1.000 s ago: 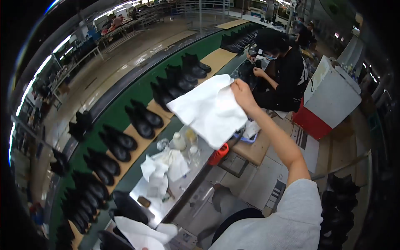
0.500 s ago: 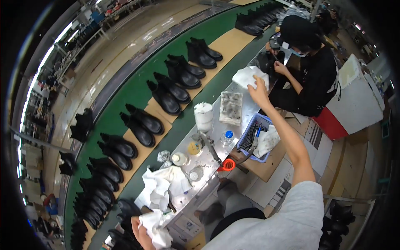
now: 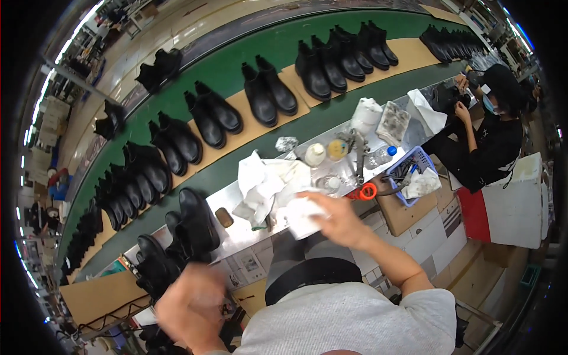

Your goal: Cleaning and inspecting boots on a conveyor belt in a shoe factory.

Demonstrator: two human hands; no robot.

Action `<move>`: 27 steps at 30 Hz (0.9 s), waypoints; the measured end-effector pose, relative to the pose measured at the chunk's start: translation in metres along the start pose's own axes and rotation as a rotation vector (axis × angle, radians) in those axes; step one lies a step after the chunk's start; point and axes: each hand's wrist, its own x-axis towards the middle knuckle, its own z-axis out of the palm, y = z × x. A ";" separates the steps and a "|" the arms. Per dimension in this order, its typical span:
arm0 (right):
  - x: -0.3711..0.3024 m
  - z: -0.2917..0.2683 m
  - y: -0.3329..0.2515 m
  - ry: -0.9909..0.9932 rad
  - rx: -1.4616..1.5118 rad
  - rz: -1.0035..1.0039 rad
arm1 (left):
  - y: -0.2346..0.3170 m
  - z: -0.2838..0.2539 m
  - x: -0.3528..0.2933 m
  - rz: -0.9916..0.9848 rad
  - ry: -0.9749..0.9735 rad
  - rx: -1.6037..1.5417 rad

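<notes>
My right hand [image 3: 342, 222] is closed on a white cloth [image 3: 303, 217], held in front of my waist at the metal bench's near edge. At the lower left, my left hand [image 3: 192, 302] is smeared by motion, so its fingers cannot be made out. Just beyond it, several black boots [image 3: 192, 225] stand and lean at the bench's left end. Another crumpled white cloth [image 3: 257, 183] lies on the metal bench [image 3: 236, 236], past my right hand. A small brown block [image 3: 224, 217] sits between that cloth and the boots.
Pairs of black boots [image 3: 269, 94] line the green conveyor [image 3: 231, 62] on brown cardboard. The bench holds bottles [image 3: 315, 154], a white roll [image 3: 366, 115], a stained pad [image 3: 393, 123] and a white sheet [image 3: 426, 112]. A blue basket [image 3: 427, 158] stands near a seated co-worker [image 3: 497, 130].
My right hand has left the white sheet near the co-worker and come back before my body, now with a white cloth. My left hand no longer shows its cloth. The view has turned.
</notes>
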 end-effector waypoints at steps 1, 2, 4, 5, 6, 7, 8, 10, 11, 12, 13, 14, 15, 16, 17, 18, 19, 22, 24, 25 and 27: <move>-0.001 -0.004 0.001 0.062 -0.015 0.084 | 0.015 -0.033 -0.010 -0.004 0.023 0.002; 0.001 -0.003 0.002 0.120 -0.034 0.163 | 0.034 -0.070 -0.015 0.410 -0.396 0.029; 0.005 -0.006 0.004 0.406 -0.017 0.212 | 0.048 -0.126 -0.013 1.225 -1.267 0.067; 0.007 -0.008 0.004 0.476 0.004 0.204 | 0.040 -0.144 -0.014 1.217 -1.248 0.055; 0.012 -0.006 0.000 0.524 0.038 0.186 | 0.033 -0.162 -0.026 1.235 -1.243 0.013; 0.014 0.001 -0.002 0.564 0.008 0.245 | 0.026 -0.179 -0.039 1.253 -1.227 -0.023; 0.021 0.015 -0.004 0.579 -0.015 0.290 | 0.023 -0.195 -0.045 1.298 -1.245 0.003; 0.030 0.054 -0.019 0.491 0.099 0.135 | 0.016 -0.223 -0.049 1.502 -1.311 -0.011; 0.029 0.069 -0.026 0.367 0.155 0.133 | 0.014 -0.231 -0.060 1.684 -1.204 -0.094; 0.026 0.081 -0.030 0.252 0.175 0.140 | 0.000 -0.251 -0.072 1.775 -1.157 -0.037; 0.026 0.100 -0.032 0.119 0.159 0.147 | -0.002 -0.252 -0.077 1.727 -1.097 -0.023; 0.027 0.119 -0.034 -0.006 0.133 0.151 | -0.007 -0.253 -0.080 1.652 -1.000 -0.025; 0.024 0.134 -0.027 -0.212 0.174 0.282 | -0.012 -0.251 -0.089 1.565 -0.911 -0.031; 0.019 0.148 -0.018 -0.407 0.194 0.421 | -0.024 -0.243 -0.098 1.468 -0.833 -0.098; 0.025 0.167 -0.004 -0.588 0.180 0.378 | -0.061 -0.238 -0.101 1.260 -0.665 -0.257; 0.025 0.194 0.000 -0.771 0.191 0.333 | -0.085 -0.239 -0.107 1.254 -0.631 -0.243; 0.025 0.227 -0.001 -0.963 0.168 0.336 | -0.106 -0.238 -0.118 0.792 -0.338 -0.229; 0.009 0.304 0.020 -1.215 0.100 -0.171 | -0.234 -0.237 -0.132 -0.239 -0.051 0.059; -0.003 0.345 0.039 -1.210 -0.021 -0.327 | -0.362 -0.242 -0.154 -0.580 -0.112 0.240; -0.006 0.366 0.059 -1.271 -0.148 -0.147 | -0.412 -0.249 -0.151 -0.732 -0.027 0.100; -0.019 0.412 0.077 -1.322 -0.259 0.039 | -0.536 -0.273 -0.171 -0.710 0.184 0.508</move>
